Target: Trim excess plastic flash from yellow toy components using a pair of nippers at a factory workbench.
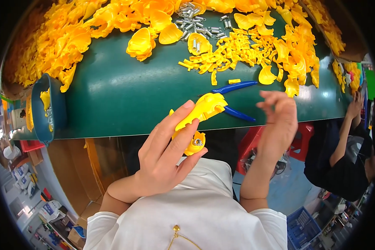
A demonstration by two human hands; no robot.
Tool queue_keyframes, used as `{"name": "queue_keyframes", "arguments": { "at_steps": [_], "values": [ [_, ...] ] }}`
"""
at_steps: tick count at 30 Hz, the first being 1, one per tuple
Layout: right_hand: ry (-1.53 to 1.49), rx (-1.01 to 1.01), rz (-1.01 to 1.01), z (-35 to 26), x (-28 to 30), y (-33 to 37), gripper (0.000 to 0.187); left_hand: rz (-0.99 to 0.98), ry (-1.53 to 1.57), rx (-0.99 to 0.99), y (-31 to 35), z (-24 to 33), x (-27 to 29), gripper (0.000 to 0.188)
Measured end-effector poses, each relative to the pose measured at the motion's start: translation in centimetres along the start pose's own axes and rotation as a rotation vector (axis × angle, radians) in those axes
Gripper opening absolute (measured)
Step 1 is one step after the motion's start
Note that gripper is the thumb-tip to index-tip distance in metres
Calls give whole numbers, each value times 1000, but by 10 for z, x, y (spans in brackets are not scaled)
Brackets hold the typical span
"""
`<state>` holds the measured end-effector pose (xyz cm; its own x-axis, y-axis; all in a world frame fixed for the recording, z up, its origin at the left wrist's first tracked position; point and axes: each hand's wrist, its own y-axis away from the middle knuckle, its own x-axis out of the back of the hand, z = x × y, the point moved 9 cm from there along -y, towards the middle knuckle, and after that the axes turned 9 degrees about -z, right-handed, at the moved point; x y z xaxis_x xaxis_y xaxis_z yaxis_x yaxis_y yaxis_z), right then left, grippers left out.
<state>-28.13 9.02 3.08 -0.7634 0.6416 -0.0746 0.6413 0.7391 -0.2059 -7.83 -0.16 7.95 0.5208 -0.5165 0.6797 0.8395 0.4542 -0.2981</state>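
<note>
My left hand (160,154) is closed around a yellow plastic shell piece (202,109), held just over the table's near edge. A second yellow rounded part with a metal spring (198,142) inside it shows below, by the thumb; whether the two are joined I cannot tell. My right hand (279,121) is raised to the right of them, its fingers loosely bent and slightly blurred, with nothing visible in them. Between the hands, blue-handled pliers (235,86) lie on the green table (112,96), their jaws mostly hidden behind the yellow piece.
Yellow shells (71,46) pile up along the far and left side. Metal springs (191,25) and small yellow strips (237,50) lie at the back middle. A teal basket (50,108) stands at the left edge. Another person's hand (354,106) is at the right.
</note>
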Motion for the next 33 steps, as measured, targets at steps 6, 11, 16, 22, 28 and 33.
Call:
{"name": "queue_keyframes", "arguments": {
  "at_steps": [6, 11, 16, 22, 28, 33],
  "values": [
    [902, 124, 100, -37, 15, -5, 20, -76, 365, 137, -3, -16, -1, 58],
    [-9, -202, -568, -1, -23, -2, 50, -188, 1419, 380, 4, -36, -27, 61],
    [-595, -350, -786, 8, -114, 13, 92, -179, 1468, 378, 2, -45, -30, 59],
    [-464, -214, -572, 7, -106, 7, 82, -37, 1375, 300, 2, -62, -16, 59],
    [844, 254, -621, -17, -123, 13, 34, 218, 1229, 391, 20, -92, 8, 83],
    [1062, 380, -713, -16, -158, 26, 36, 329, 1231, 492, 49, -118, 24, 83]
  ]
}}
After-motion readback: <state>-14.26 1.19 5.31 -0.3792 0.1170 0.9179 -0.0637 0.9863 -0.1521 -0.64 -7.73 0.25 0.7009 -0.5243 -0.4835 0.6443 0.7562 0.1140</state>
